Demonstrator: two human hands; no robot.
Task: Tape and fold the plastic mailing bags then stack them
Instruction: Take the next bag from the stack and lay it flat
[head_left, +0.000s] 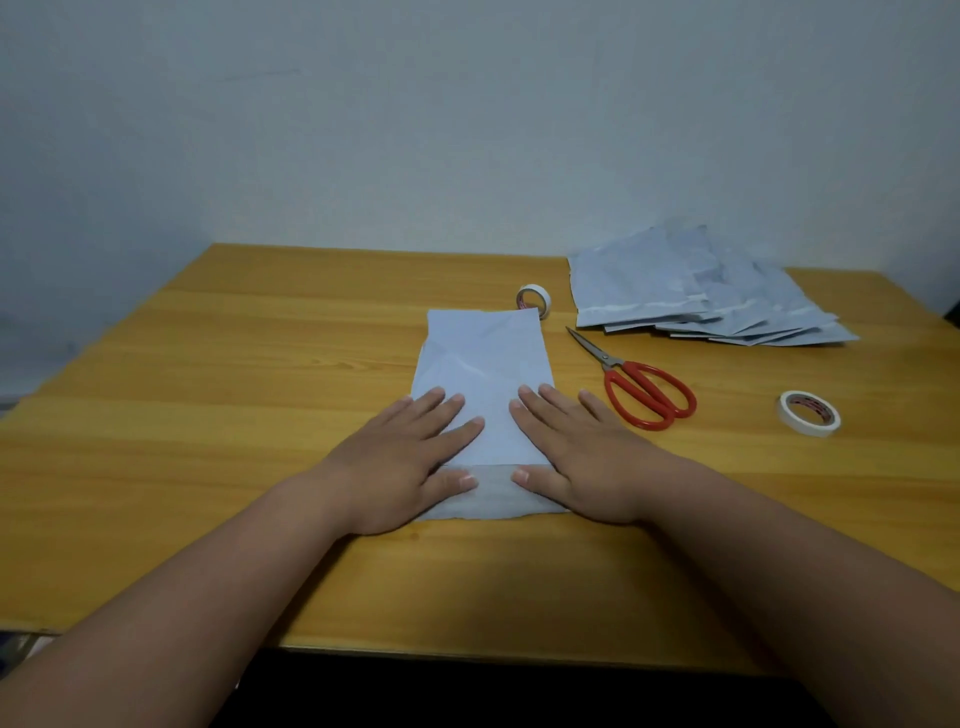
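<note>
Pale grey plastic, one mailing bag (483, 364) lies flat near the middle of the wooden table (234, 353), its long side running away from me. I see my left hand (410, 457) and my right hand (576, 452) both spread flat, fingers straight, pressing on the near end of the bag, one at each side, thumbs pointing inward. Just past the bag's far right corner stands a roll of white tape (534, 300). Red-handled scissors (636, 387) lie to the right of the bag, closed. A second tape roll (809, 413) sits farther right. A fanned stack of bags (696, 296) rests at the far right.
</note>
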